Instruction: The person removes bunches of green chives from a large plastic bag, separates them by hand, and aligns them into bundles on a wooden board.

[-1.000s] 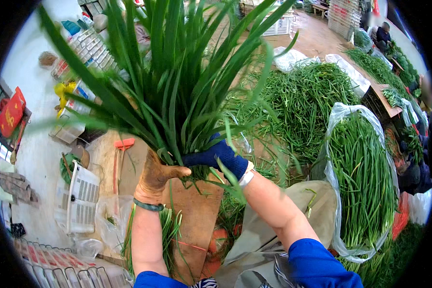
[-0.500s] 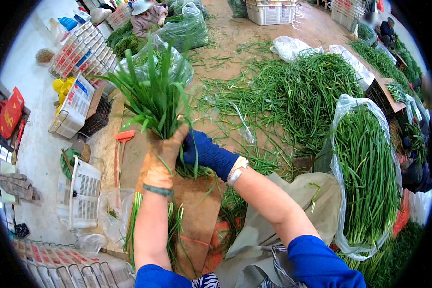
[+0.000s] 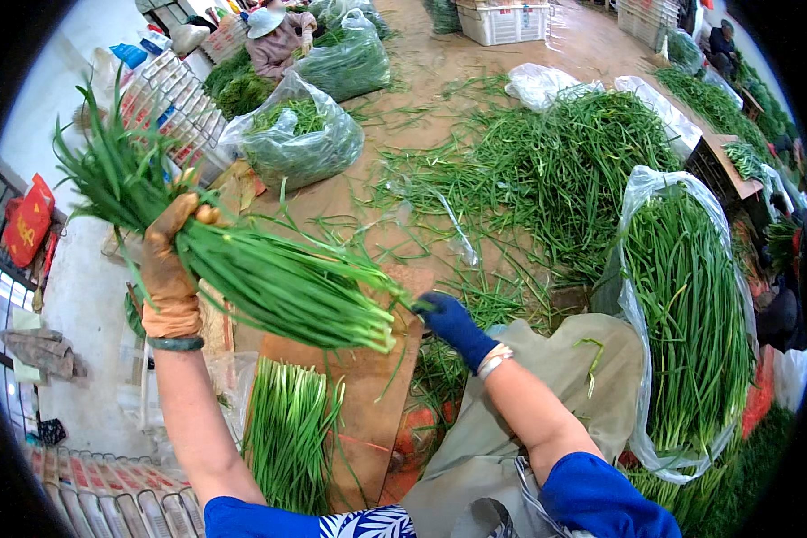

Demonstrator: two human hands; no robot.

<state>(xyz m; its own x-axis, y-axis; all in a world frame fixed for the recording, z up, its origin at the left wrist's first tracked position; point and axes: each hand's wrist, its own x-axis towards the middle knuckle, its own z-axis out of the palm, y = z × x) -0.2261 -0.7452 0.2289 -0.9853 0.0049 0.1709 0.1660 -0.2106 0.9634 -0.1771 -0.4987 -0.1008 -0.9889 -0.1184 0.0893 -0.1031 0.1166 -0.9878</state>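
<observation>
My left hand (image 3: pixel 172 269), in a stained orange glove, is closed around the middle of a large bunch of garlic chives (image 3: pixel 278 285). The leafy tops fan out to the upper left, and the pale cut ends point toward my right hand. In a blue knit glove, my right hand (image 3: pixel 457 327) pinches a few thin strands at the pale end of that bunch. Below, a second pile of chives (image 3: pixel 291 430) lies on a brown board (image 3: pixel 368 386), white ends facing away from me.
A plastic bag of upright chives (image 3: pixel 686 323) stands at my right. Beyond my right hand, a loose heap of greens (image 3: pixel 583 179) spreads over the floor. Another filled bag (image 3: pixel 305 143) sits ahead on the left, near a seated person (image 3: pixel 278 40). White crates (image 3: pixel 108 502) are stacked at lower left.
My left hand has swung left with the bunch, which now tilts with its pale ends to the right. My right hand has moved away from the left, toward those ends. The pile on the board is uncovered.
</observation>
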